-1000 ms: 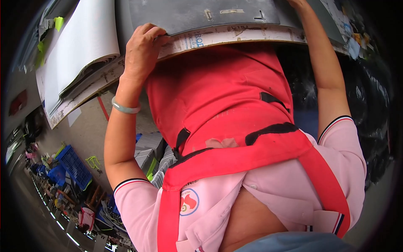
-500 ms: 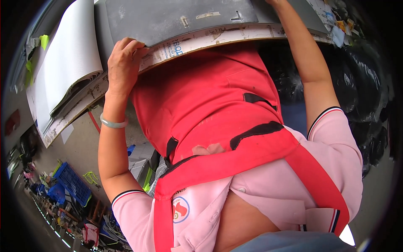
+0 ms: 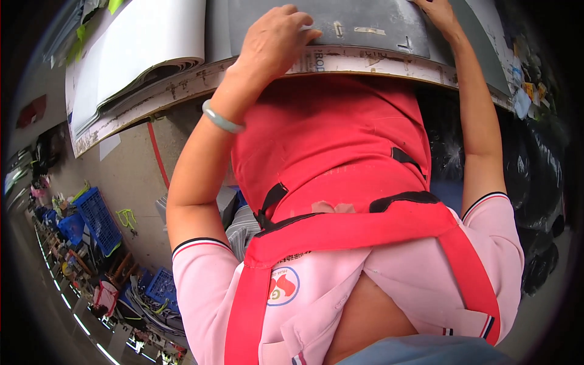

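Note:
A dark grey sheet [image 3: 389,45] with chalky smudges and a few small taped or cut marks lies on the worktable. Over its near left part is my left hand [image 3: 275,44], fingers curled in toward the thumb; whether anything small is between them I cannot make out. A pale green bangle [image 3: 222,117] circles that wrist. My right hand [image 3: 440,17] reaches to the sheet's right side, bent at the wrist, with its fingertips partly cut off by the top of the picture.
A thick folded stack of white sheets [image 3: 149,45] sits on the table's left. The table's worn pale edge [image 3: 176,91] runs close before my red apron [image 3: 328,134]. Black plastic bags [image 3: 517,164] are piled at right. Blue crates [image 3: 97,222] stand on the floor at lower left.
My left hand has left the sheet's near left corner and moved right and farther in over it. The whole view has shifted, so the table appears farther right. My right hand shows more now.

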### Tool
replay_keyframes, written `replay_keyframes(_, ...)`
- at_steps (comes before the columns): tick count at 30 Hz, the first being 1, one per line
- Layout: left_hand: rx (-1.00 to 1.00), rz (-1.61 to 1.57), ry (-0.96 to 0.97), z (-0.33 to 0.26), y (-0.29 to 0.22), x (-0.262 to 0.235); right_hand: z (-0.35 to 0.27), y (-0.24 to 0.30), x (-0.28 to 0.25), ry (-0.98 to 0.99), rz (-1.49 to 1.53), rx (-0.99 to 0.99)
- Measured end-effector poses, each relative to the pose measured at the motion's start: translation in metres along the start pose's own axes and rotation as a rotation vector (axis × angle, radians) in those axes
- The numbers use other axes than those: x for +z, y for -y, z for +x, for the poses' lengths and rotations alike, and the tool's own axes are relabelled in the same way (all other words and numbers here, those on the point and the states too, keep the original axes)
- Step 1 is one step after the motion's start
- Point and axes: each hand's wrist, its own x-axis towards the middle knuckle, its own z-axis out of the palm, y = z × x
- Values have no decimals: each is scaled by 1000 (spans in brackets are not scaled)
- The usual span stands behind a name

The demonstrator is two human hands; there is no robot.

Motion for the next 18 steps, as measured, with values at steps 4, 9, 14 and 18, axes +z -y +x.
replay_keyframes(4,88,-117,-85,56,-30,60,27,-64,-8,109,82,-72)
replay_keyframes(9,67,-72,-253,63,-26,88,16,-52,-3,64,99,-50)
replay_keyframes(14,-5,14,-113,63,-32,73,-54,36,-7,-51,132,-7)
replay_keyframes(18,20,125,-254,58,-25,77,-96,22,1,137,146,-89)
